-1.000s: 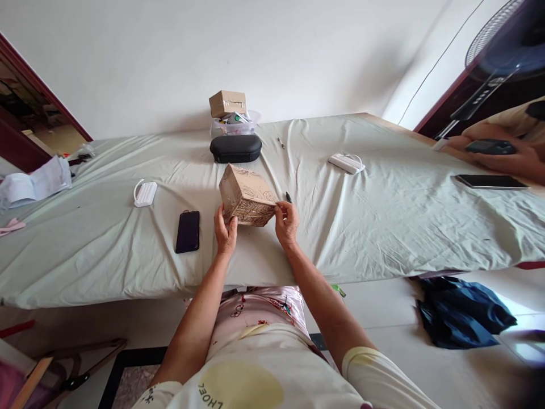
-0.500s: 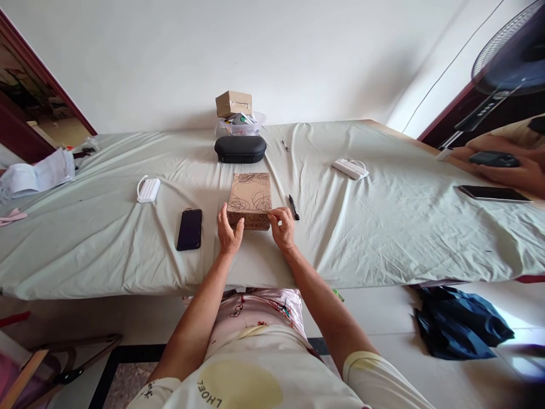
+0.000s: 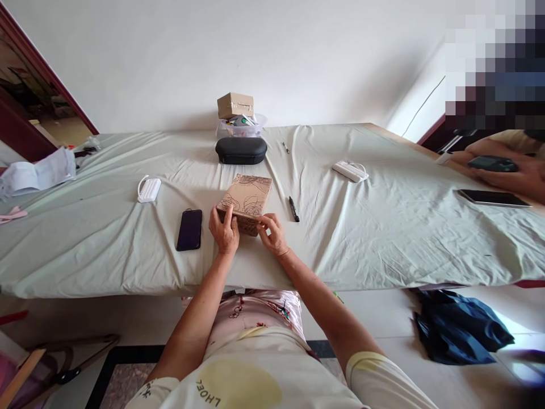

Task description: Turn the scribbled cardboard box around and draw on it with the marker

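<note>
A brown cardboard box (image 3: pixel 247 196) covered in dark scribbled drawings lies on the pale green sheet over the table (image 3: pixel 383 227), turned a little askew. My left hand (image 3: pixel 223 230) grips its near left corner, thumb on top. My right hand (image 3: pixel 272 234) pinches the near edge, fingers curled against the front face. A black pen (image 3: pixel 293 209) lies just right of the box, and a black phone (image 3: pixel 189 229) lies to the left of my left hand.
Behind the box sit a black zip case (image 3: pixel 240 150), a clear tub of small items (image 3: pixel 242 126) and a taped carton (image 3: pixel 235 105). White chargers (image 3: pixel 149 189) (image 3: pixel 349 170) lie left and right. Another person's hand (image 3: pixel 502 170) holds a device at far right, near a phone (image 3: pixel 491 197).
The box was held tilted above the table, then set down flat. It has since been turned slightly counter-clockwise, and both hands have shifted closer together on its near edge.
</note>
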Available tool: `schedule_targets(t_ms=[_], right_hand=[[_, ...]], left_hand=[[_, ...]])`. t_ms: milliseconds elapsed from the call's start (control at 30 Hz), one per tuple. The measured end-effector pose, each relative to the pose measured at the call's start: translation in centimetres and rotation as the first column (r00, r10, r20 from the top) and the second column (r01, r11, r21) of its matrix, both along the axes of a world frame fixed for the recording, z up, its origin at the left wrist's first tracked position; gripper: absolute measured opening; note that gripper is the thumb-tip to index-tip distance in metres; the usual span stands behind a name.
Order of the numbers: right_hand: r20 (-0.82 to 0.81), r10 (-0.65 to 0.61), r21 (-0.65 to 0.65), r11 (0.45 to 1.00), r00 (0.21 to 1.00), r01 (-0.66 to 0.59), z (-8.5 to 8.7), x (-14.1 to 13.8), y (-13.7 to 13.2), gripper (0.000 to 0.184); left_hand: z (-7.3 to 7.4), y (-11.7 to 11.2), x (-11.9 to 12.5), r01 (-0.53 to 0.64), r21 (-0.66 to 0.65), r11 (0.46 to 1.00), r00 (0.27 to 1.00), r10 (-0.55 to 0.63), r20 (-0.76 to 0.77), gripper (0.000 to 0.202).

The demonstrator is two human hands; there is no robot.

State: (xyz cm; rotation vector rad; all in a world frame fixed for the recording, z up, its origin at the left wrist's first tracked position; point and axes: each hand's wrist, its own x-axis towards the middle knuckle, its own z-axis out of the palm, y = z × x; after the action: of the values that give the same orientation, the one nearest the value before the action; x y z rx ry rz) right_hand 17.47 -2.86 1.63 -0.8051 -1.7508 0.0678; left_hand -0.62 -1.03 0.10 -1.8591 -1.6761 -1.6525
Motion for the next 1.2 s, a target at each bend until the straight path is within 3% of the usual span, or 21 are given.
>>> schedule_targets(t_ms=[100, 233, 400, 600, 733, 1000, 1200], right_hand=[[0.101, 0.1, -0.008, 0.995, 0.99, -0.1, -0.2, -1.0, -0.5, 0.037], [0.166, 0.188, -0.056, 0.982, 0.968, -0.181, -0.3, -1.9, -0.7, 0.045], [0.169, 0.113, -0.136, 0.987, 0.979, -0.091, -0.6, -1.5, -0.3, 0.042], [0.191, 0.077, -0.132, 0.99, 0.979, -0.052, -0.9, -0.9, 0.0, 0.042], [0.145, -0.031, -0.165, 0.985, 0.989, 0.055, -1.1, -0.7, 0.2, 0.043], [0.018, -0.271, -0.299, 0.917, 0.962, 0.264, -1.3, 1.1, 1.1, 0.047], [-0.089, -0.421, -0.372, 0.855, 0.903, 0.362, -1.0, 2.6, 1.9, 0.052]], left_hand=[[0.1, -0.2, 0.3, 0.026, 0.02, 0.999, 0.997, -0.025, -0.071, 0.049], [0.0, -0.4, 0.7, 0.238, 0.076, 0.968, 0.967, -0.229, -0.112, 0.052], [0.0, -0.4, 0.7, 0.305, 0.046, 0.951, 0.948, -0.3, -0.103, 0.054], [0.2, -0.3, 0.6, 0.357, 0.032, 0.934, 0.933, -0.355, -0.054, 0.042], [0.3, -0.3, 0.6, 0.406, 0.058, 0.912, 0.914, -0.405, -0.031, 0.039], [0.3, 0.1, -0.4, 0.227, 0.011, 0.974, 0.972, -0.227, 0.053, 0.045], [0.0, 0.7, -1.1, 0.094, 0.063, 0.994, 0.985, -0.102, 0.14, 0.046]])
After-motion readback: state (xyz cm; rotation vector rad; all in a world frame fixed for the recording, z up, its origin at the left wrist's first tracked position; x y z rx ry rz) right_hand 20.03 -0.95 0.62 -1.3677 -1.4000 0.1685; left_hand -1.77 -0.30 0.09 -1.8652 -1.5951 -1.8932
